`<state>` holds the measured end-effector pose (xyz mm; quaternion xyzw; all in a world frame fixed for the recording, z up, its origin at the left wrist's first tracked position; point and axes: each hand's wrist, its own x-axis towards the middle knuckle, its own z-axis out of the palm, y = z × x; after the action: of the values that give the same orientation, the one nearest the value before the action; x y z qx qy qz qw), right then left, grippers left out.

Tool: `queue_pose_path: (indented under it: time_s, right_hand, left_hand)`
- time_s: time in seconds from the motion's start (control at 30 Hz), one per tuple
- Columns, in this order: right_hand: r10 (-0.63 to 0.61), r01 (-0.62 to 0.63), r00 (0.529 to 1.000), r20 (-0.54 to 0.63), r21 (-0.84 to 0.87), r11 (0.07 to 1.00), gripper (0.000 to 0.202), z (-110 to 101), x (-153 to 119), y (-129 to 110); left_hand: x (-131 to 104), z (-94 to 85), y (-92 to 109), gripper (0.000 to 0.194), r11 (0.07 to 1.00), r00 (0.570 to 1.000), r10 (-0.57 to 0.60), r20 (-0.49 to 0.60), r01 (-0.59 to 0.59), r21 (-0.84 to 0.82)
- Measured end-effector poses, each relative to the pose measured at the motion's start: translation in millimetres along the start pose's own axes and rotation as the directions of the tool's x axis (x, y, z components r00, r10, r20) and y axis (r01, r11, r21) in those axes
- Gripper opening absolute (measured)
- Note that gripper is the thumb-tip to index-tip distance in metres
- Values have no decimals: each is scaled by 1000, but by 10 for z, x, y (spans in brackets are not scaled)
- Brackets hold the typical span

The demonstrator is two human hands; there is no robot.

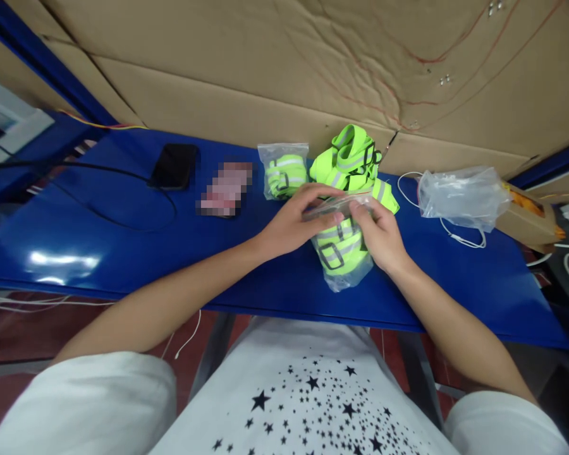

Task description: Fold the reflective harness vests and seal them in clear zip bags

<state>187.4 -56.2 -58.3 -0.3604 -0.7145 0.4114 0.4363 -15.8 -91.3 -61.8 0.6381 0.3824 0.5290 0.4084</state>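
A clear plastic bag with a folded neon-yellow strap and a black buckle inside lies at the front of my hands. My left hand pinches the bag's top edge from the left. On the right side of the same edge, my right hand presses with thumb and fingers. Just behind them is a loose pile of yellow straps with grey stripes. Another bagged strap rests to the left of that pile.
On the blue table are a black phone, a blurred pinkish item and a black cable at left. Empty plastic bags, a white cable and a cardboard box are at right. Cardboard panels stand behind.
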Motion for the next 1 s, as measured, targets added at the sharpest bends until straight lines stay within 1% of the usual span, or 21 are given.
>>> queue_pose_path:
  time_s: [0.03,0.07,0.1,0.13,0.17,0.2,0.23,0.27,0.33,0.4,0.43,0.47,0.5,0.57,0.63,0.7,0.73,0.8,0.9,0.93,1.0]
  right_hand:
    - [8,-8,999,-47,15,1000,38,4,-5,-13]
    - [14,-12,996,-89,25,1000,38,8,-9,-25]
    - [9,-5,992,-127,29,1000,38,9,-12,-36]
    - [-9,13,987,-158,28,1000,37,7,-13,-47]
    - [-34,39,982,-184,22,999,36,1,-11,-56]
    - [-56,61,978,-199,16,998,35,-12,-6,-64]
    - [-67,70,980,-190,10,998,35,-32,3,-73]
    - [-61,62,986,-156,6,998,36,-58,15,-82]
    - [2,-2,1000,-16,6,1000,40,-123,42,-103]
    - [82,-84,988,131,14,996,40,-184,63,-127]
    - [108,-113,979,172,22,993,38,-203,68,-138]
    - [121,-128,975,184,27,991,36,-212,68,-147]
    - [124,-130,978,169,27,991,34,-211,63,-153]
    - [101,-103,990,93,12,995,31,-189,43,-158]
    - [61,-60,997,42,-19,998,30,-169,20,-153]
    - [14,-10,998,63,-60,998,32,-187,10,-143]
    - [-11,18,996,85,-83,996,33,-214,11,-138]
    - [-59,71,994,96,-121,990,32,-295,26,-130]
    - [-110,116,992,60,-105,988,30,-431,49,-145]
    - [-106,113,991,83,-92,989,30,-468,49,-160]
    - [-54,69,979,197,-72,995,33,-521,31,-198]
  left_hand:
    - [16,-4,6,57,996,995,-69,-76,64,-65]
    - [28,-7,11,61,981,982,-151,-113,135,-138]
    - [36,-9,16,62,956,968,-230,-104,205,-208]
    - [40,-9,20,58,928,955,-290,-68,263,-265]
    - [39,-7,24,54,907,946,-324,-28,302,-294]
    - [35,-3,29,49,901,943,-333,-8,316,-298]
    - [27,3,36,47,909,947,-322,-10,306,-281]
    - [18,10,48,45,926,955,-296,-31,279,-254]
    - [-5,26,82,41,957,967,-234,-99,211,-200]
    - [-26,40,125,39,966,969,-204,-138,177,-187]
    - [-33,45,144,37,967,967,-201,-153,171,-191]
    - [-37,49,160,36,965,964,-205,-171,169,-202]
    - [-38,52,170,35,960,959,-215,-185,173,-222]
    - [-32,52,170,33,934,950,-256,-182,194,-299]
    - [-21,49,151,33,880,944,-304,-125,229,-416]
    - [-16,49,125,35,828,944,-327,-41,265,-495]
    - [-18,52,115,35,818,946,-325,-14,273,-507]
    - [-29,61,105,35,843,954,-299,3,265,-467]
    - [-51,75,127,33,908,966,-258,-9,239,-344]
    - [-57,77,143,32,918,968,-253,9,243,-314]
    - [-70,82,181,30,923,963,-256,83,269,-275]
